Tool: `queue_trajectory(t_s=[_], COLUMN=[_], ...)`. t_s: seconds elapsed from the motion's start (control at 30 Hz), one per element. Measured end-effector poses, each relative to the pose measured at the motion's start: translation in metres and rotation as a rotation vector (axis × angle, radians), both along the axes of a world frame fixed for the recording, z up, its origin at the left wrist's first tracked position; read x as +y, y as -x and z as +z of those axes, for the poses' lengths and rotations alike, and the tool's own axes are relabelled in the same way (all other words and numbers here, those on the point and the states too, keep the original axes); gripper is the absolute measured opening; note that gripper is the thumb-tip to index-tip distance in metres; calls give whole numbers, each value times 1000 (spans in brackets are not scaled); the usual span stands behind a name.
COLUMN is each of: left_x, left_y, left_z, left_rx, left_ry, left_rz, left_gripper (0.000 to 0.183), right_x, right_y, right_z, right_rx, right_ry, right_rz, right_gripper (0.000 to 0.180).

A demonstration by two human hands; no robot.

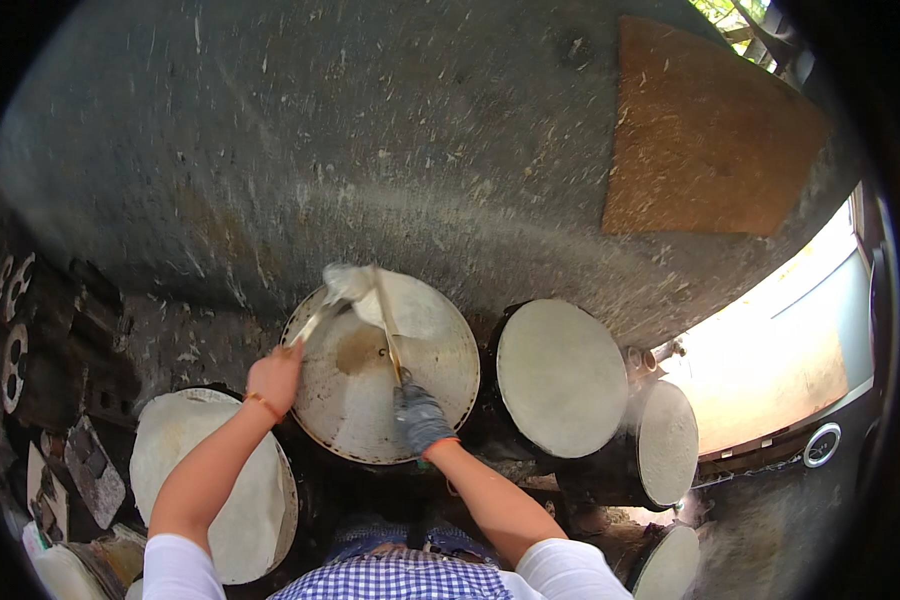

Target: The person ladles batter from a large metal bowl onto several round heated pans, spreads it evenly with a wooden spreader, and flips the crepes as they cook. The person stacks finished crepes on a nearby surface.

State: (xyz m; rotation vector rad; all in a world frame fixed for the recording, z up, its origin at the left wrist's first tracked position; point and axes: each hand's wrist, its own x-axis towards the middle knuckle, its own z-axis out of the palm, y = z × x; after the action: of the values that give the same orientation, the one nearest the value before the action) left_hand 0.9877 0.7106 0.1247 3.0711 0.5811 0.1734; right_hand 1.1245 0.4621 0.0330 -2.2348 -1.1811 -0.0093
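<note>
A round metal griddle plate [360, 420] lies in front of me, with a brown patch near its middle. A thin white sheet, perhaps batter or dough, [412, 304] covers part of its far side and is bunched and blurred at the upper left. My left hand [275, 379], bare with an orange band at the wrist, grips a pale flat tool [315, 322] that reaches to the bunched end. In a grey glove, my right hand [418, 416] holds a long thin stick or blade [387, 322] pointing away across the sheet. Motion blurs both tool tips.
Another griddle with a white sheet [187, 457] sits under my left forearm. To the right stand more round pale-topped plates [562, 379] [667, 442] [667, 566]. A dark splattered wall [390, 150] with a brown board [712, 135] rises beyond. Dark blocks with holes [15, 367] lie at left.
</note>
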Motion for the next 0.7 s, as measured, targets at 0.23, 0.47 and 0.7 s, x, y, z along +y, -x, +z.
queue_trajectory(t_s=[0.23, 0.47, 0.7], left_x=[-7, -101, -187], left_y=[93, 172, 167], left_z=[22, 48, 53], left_rx=[63, 160, 107], left_ry=[21, 85, 159], left_rz=[167, 413, 595], left_gripper=[44, 42, 40], right_x=[-10, -28, 16], right_y=[-20, -66, -88], right_z=[88, 54, 73], right_rx=[338, 136, 226], right_ry=[313, 81, 389], right_rz=[-37, 226, 525], right_gripper=[45, 47, 47])
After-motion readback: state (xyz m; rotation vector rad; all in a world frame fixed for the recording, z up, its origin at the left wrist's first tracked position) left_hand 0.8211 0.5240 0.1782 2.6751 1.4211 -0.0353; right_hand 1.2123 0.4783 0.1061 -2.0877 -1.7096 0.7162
